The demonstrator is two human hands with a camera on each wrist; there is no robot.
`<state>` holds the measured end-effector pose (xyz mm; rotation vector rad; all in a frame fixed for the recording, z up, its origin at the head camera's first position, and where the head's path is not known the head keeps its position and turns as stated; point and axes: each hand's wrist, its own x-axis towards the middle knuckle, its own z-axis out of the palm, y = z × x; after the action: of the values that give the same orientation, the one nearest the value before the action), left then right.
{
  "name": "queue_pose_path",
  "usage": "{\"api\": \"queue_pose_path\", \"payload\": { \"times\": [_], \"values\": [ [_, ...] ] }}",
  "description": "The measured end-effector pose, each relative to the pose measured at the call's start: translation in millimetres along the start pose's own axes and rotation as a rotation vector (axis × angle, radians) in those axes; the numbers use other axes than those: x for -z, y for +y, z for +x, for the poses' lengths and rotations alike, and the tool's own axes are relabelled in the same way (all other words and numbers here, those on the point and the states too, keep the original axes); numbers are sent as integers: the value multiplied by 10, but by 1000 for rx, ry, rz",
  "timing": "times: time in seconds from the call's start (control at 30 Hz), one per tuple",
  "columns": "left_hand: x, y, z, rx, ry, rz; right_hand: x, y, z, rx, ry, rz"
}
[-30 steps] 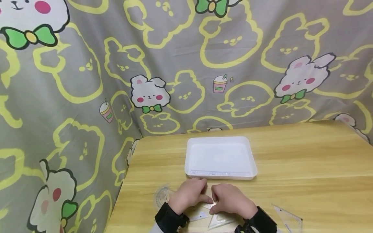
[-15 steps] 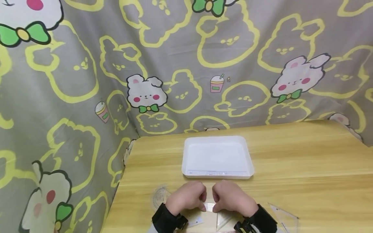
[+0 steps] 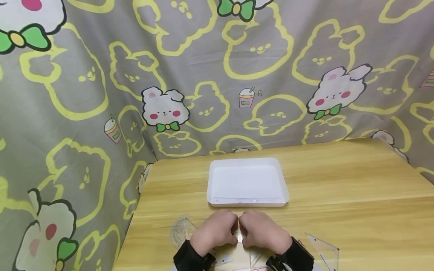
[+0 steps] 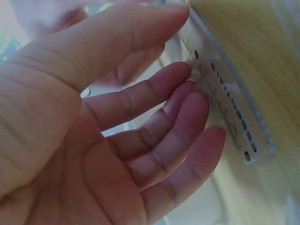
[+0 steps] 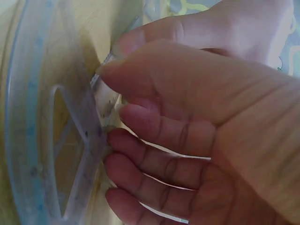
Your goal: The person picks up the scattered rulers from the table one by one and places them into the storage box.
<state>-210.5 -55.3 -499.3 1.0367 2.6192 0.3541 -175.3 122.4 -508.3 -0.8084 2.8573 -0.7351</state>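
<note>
Both hands are bare, no gloves or rings. The left hand (image 3: pixel 215 230) and right hand (image 3: pixel 261 232) each have a chunky black strap around the wrist, looks like a camera mount band, just behind the knuckles toward the body.

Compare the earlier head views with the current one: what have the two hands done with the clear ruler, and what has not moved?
The left hand and right hand have closed together until their fingers meet, both pinching the clear ruler between them and lifting its edge off the table. The white tray, the protractor and the set square lie where they were; only the camera shifted a little.
</note>
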Motion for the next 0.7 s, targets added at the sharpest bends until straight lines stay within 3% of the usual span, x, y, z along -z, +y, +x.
{"api": "queue_pose_path", "payload": {
  "times": [0.2, 0.43, 0.53, 0.7],
  "values": [
    [-68, 32, -59, -40, 85, 88, -46, 31, 11, 17, 11, 19],
    [-75, 8, 77, -118, 159, 175, 117, 147, -1, -43, -20, 16],
    [-40, 11, 96, -103, 135, 167, 167, 196, -1, -75, -51, 33],
    [-15, -36, 59, -69, 43, 54, 162, 256, 16, -87, -114, 127]
  ]
}}
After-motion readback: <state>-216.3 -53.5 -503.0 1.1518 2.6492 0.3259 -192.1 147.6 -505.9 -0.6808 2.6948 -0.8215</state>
